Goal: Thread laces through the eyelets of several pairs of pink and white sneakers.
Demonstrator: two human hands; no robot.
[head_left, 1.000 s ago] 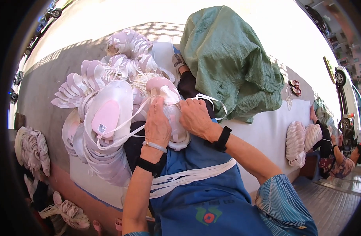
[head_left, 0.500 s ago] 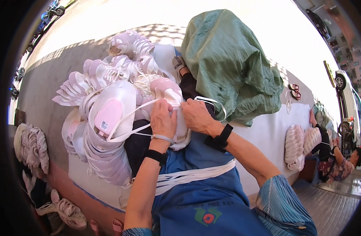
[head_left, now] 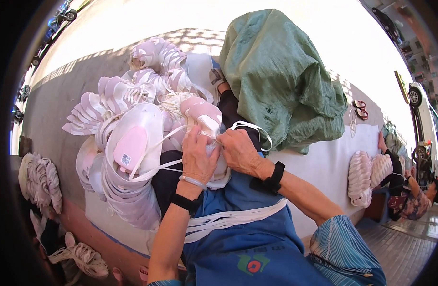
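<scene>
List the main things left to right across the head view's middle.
Pale bundle, large pink-and-white stack, left hand, right hand, ridged pale-pink bundle, another person's patterned top.

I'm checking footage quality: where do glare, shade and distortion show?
Head view: far ground blown out white; head view: left hand, right hand and pink-white shoe upper in shade, reasonably sharp; head view: white vehicle bent along the right rim.
</scene>
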